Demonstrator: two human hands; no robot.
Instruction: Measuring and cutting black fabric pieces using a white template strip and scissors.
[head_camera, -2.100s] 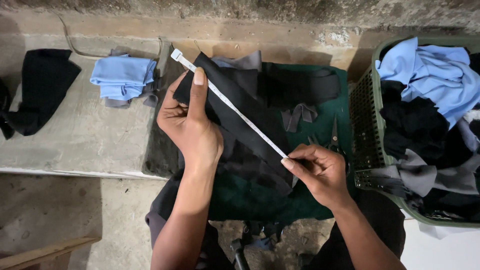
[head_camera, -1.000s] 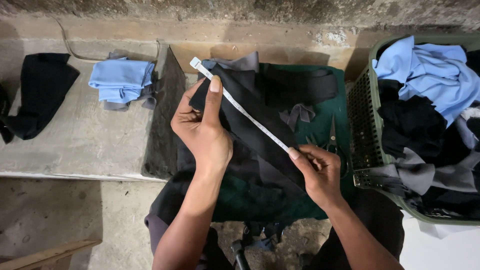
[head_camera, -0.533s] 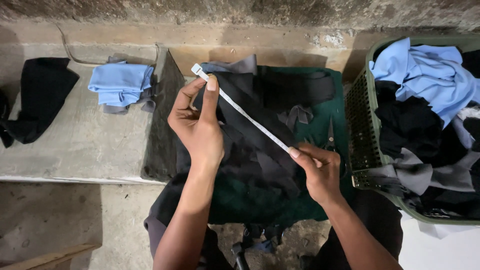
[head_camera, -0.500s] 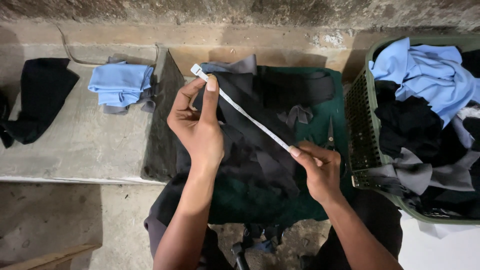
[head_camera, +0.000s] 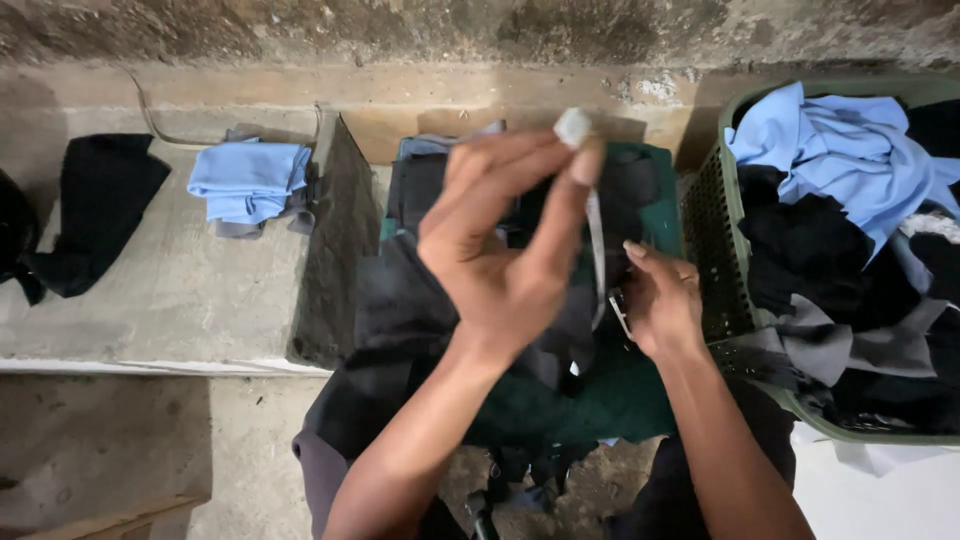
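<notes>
Our left hand pinches the white strip's top end; our right hand grips its lower end over black cloth beside the green basket.

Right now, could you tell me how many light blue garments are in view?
2: a folded light blue garment on the concrete ledge at left, another atop the green basket; more may be buried.

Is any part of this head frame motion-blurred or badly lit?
Head view: the left hand, raised near the lens, is smeared by motion, as is the white strip it pinches; the right hand is only slightly soft; the green basket and folded blue cloth stay sharp; light is dim, even, glare-free.
</notes>
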